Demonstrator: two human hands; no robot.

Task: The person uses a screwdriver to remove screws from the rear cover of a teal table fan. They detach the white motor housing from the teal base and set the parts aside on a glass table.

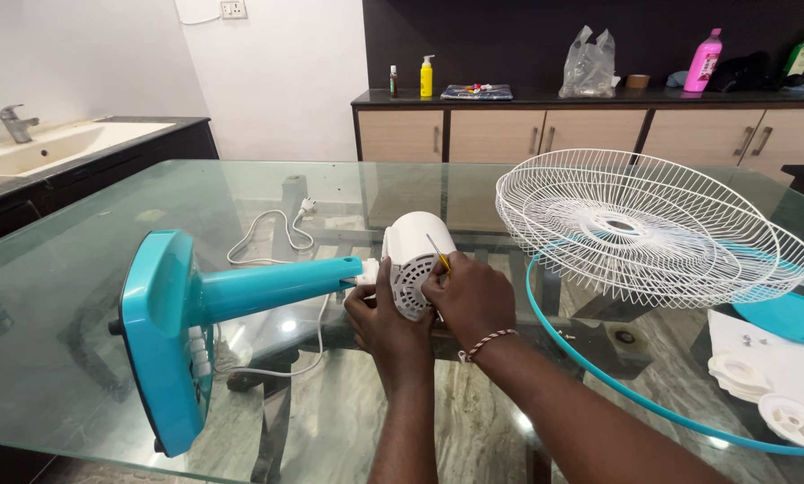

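Note:
A teal table fan lies on its side on the glass table (106, 358), its base (160, 336) to the left and its teal stem (267, 285) running right to the white motor housing (415, 246). My left hand (386, 323) grips the housing from below at the neck. My right hand (469, 296) holds a thin yellow-handled screwdriver (438, 253), its tip against the vented back of the housing.
White wire fan guards (644, 224) rest at right over a teal ring (599, 376). Teal blade part, paper and white plastic caps (791, 417) lie far right. The white power cord (267, 242) trails behind the fan. A sink (52, 143) is at left, cabinets with bottles behind.

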